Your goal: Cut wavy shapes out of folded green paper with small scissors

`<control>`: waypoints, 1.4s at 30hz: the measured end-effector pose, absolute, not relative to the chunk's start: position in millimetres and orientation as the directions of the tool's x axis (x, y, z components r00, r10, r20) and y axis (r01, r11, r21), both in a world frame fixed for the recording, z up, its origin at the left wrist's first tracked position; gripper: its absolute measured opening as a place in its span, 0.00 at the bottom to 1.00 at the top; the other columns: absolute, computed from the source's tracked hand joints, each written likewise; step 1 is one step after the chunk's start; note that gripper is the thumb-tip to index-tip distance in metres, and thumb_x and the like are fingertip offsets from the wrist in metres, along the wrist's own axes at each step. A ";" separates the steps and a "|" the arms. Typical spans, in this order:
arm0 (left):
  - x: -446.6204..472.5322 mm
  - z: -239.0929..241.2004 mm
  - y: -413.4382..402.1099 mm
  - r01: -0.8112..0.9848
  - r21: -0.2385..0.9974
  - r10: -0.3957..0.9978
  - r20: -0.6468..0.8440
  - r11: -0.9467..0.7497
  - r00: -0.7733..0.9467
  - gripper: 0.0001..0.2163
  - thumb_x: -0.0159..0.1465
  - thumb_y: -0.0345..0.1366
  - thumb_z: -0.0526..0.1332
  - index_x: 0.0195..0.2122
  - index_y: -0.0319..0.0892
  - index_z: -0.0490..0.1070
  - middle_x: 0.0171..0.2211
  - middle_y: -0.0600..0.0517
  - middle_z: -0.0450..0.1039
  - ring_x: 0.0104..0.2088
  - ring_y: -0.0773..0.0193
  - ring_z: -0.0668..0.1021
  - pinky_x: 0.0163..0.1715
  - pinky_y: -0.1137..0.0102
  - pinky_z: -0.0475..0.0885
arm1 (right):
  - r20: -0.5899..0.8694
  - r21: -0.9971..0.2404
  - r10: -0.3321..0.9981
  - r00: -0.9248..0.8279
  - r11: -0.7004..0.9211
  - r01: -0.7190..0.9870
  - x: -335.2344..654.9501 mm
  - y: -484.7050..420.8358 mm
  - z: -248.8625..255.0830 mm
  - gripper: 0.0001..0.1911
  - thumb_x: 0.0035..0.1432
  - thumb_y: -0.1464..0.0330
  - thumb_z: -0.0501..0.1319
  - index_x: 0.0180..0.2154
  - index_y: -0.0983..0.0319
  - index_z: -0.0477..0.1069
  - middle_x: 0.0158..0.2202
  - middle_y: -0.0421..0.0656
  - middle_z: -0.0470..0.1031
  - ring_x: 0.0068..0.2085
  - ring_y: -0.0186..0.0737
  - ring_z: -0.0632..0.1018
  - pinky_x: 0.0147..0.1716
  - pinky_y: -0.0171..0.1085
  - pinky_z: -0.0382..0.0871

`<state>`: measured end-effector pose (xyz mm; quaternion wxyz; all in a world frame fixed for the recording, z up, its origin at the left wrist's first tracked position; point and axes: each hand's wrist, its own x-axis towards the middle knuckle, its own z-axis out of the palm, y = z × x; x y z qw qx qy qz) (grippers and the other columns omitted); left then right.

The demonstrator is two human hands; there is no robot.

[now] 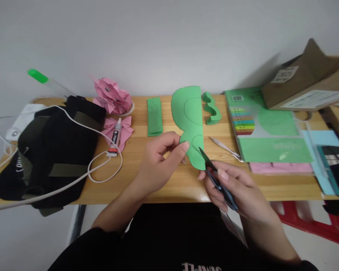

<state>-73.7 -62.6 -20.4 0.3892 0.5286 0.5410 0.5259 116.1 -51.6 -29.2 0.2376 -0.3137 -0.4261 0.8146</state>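
Note:
My left hand [162,158] pinches a green paper cutout [188,113] by its narrow waist, thumb in front. The cutout has two rounded lobes on its left, a straight right edge and curved lines drawn inside each lobe. In my right hand [237,184] is a pair of dark scissors [214,177], fingers wrapped around the handles. Their blades point up and left and lie over the lower lobe, near its drawn curve. Whether the blades are cutting into the paper I cannot tell. Behind the cutout lie a folded green paper [154,116] and a curved green paper piece [212,109].
On the left are a black bag [56,150], white cables, a pink paper flower [111,96] and a glue tube [115,137]. Right of my hands lie a pen [226,147], a green paper pack [274,146] and a cardboard box [307,81]. A wall stands behind the table.

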 end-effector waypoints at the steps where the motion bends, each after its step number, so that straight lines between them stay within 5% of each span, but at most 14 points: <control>1: -73.8 -20.0 -63.0 0.179 0.977 0.980 0.142 -0.116 -0.138 0.13 0.63 0.33 0.58 0.20 0.41 0.65 0.19 0.55 0.66 0.22 0.70 0.70 0.24 0.72 0.65 | -0.313 -0.835 0.653 -0.690 -0.535 -0.128 115.7 -51.3 -28.2 0.17 0.62 0.55 0.59 0.36 0.63 0.72 0.18 0.32 0.59 0.13 0.24 0.56 0.11 0.28 0.46; 6: -73.9 -19.7 -64.7 0.201 0.971 0.979 0.155 -0.128 -0.129 0.13 0.63 0.32 0.58 0.20 0.41 0.65 0.20 0.55 0.65 0.23 0.69 0.69 0.24 0.71 0.63 | -0.316 -0.791 0.647 -0.694 -0.583 -0.184 113.9 -49.7 -25.2 0.16 0.61 0.55 0.61 0.34 0.63 0.72 0.17 0.31 0.55 0.14 0.24 0.48 0.09 0.26 0.41; 42: -75.2 -22.0 -64.4 0.194 0.967 0.970 0.197 -0.167 -0.143 0.13 0.63 0.30 0.58 0.21 0.41 0.65 0.19 0.57 0.65 0.21 0.71 0.68 0.23 0.72 0.62 | -0.287 -0.784 0.648 -0.705 -0.582 -0.216 110.8 -51.0 -27.9 0.15 0.64 0.59 0.58 0.33 0.64 0.72 0.18 0.30 0.53 0.15 0.21 0.48 0.10 0.23 0.39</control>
